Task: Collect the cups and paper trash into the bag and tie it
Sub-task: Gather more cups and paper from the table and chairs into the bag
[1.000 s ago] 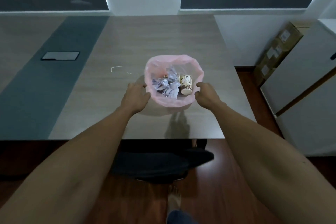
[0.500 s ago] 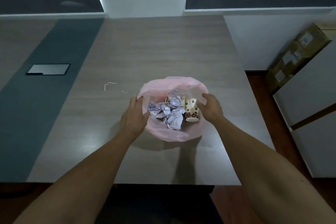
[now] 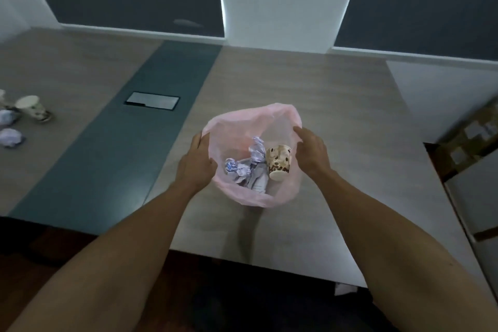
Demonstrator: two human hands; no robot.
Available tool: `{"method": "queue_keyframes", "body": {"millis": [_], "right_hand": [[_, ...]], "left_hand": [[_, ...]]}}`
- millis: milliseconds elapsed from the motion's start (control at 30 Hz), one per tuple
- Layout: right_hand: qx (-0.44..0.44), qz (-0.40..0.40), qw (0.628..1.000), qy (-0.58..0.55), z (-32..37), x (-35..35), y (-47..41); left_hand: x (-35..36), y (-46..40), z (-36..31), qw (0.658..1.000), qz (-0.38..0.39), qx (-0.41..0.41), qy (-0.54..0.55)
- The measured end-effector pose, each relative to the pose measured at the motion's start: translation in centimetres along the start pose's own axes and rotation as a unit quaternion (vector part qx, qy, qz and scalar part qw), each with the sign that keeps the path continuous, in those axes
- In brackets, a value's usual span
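A pink plastic bag (image 3: 242, 121) stands with its mouth wide on the wooden table. Inside lie crumpled paper (image 3: 246, 170) and a brown-spotted paper cup (image 3: 279, 162) on its side. My left hand (image 3: 196, 164) grips the bag's left rim. My right hand (image 3: 311, 151) holds the right rim, fingers curled over the edge. At the far left of the table stands another paper cup (image 3: 32, 108), with crumpled paper balls (image 3: 10, 137) beside it.
A dark teal strip with a metal cable hatch (image 3: 152, 100) runs down the table (image 3: 350, 121). Cardboard boxes (image 3: 469, 140) and a white cabinet (image 3: 479, 197) stand at the right. Dark window blinds line the far wall.
The view swung left, bringing a cup and paper balls into sight at the far left. Both hands have closed on the bag's rim and pulled the mouth wider.
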State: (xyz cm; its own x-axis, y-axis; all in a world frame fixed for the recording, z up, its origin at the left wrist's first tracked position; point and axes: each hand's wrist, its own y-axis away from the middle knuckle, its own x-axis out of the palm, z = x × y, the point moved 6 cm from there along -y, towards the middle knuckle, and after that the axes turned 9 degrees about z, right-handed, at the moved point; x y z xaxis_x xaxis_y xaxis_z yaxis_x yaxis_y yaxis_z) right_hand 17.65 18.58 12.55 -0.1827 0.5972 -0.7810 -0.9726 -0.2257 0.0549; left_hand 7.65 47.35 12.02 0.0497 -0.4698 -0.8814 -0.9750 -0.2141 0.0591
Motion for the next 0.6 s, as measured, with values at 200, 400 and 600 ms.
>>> {"method": "queue_keyframes", "body": {"millis": [200, 400, 600], "right_hand": [[-0.017, 0.001, 1.0, -0.017, 13.9, 9.8, 1.4], [-0.06, 0.024, 0.998, -0.008, 27.0, 19.5, 1.6], [-0.099, 0.058, 0.993, -0.022, 37.1, 26.8, 0.3]], "left_hand": [[-9.1, 2.8, 14.8, 0.999, -0.01, -0.031, 0.007], [-17.4, 5.6, 27.6, 0.997, -0.036, -0.065, -0.002], [-22.8, 6.5, 37.5, 0.993, -0.065, -0.101, 0.005]]}}
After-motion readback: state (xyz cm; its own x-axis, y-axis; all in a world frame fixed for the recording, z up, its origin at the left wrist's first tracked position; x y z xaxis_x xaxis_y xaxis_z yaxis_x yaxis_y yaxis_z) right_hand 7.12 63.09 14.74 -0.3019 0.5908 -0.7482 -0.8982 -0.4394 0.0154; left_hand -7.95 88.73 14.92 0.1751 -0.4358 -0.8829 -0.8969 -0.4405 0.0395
